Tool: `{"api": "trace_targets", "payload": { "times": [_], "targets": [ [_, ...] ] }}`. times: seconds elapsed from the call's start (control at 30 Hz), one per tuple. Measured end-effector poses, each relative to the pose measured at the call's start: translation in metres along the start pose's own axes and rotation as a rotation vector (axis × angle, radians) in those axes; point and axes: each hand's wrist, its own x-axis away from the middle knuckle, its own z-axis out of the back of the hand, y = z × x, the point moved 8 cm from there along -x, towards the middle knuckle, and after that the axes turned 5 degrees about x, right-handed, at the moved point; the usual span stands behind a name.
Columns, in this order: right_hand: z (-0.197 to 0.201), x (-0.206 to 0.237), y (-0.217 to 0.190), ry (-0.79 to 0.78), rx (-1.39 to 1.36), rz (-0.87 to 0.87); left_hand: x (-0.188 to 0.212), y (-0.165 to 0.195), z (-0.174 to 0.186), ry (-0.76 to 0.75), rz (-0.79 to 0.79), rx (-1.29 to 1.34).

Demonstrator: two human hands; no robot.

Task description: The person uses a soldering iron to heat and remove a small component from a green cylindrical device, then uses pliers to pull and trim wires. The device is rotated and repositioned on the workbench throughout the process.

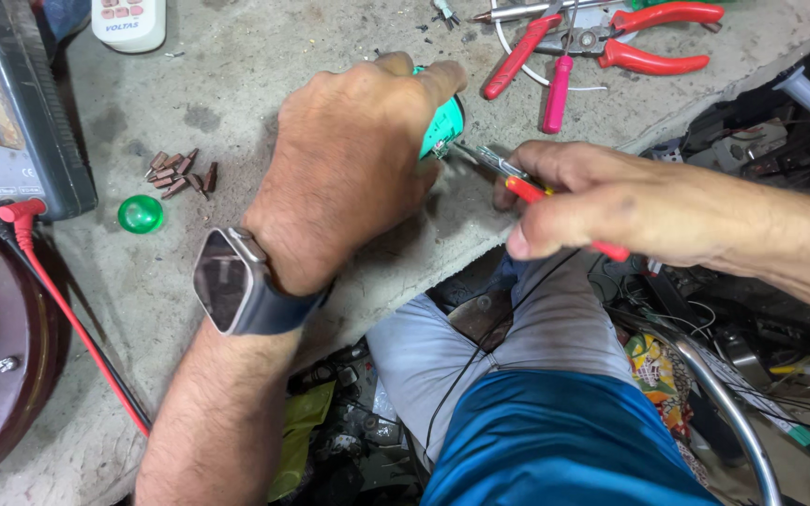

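Observation:
My left hand (353,169), with a dark watch (236,283) on the wrist, is closed over a small green and white cylindrical part (442,126) on the grey concrete slab (236,66). My right hand (578,201) grips red-handled pliers (532,187). Their metal jaws point left and reach the end of the green part. Most of the part is hidden under my left hand.
Red-handled pliers (649,37) and a pink-handled tool (557,94) lie at the back. A green dome cap (141,214), brown bits (180,173), a grey multimeter (11,112) with red lead (77,328), a white remote (128,21). Clutter below the slab's edge.

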Motion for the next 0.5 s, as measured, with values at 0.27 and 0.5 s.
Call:
{"api": "trace_targets", "payload": {
  "times": [0.27,0.5],
  "targets": [
    [0.009,0.069,0.007,0.485,0.562,0.367,-0.01,-0.051,0.007,-0.214,0.195,0.436],
    [-0.161,0.038,0.162,-0.19,-1.081,0.839,-0.008,-0.055,0.032,0.101,0.233,0.858]
  ]
}}
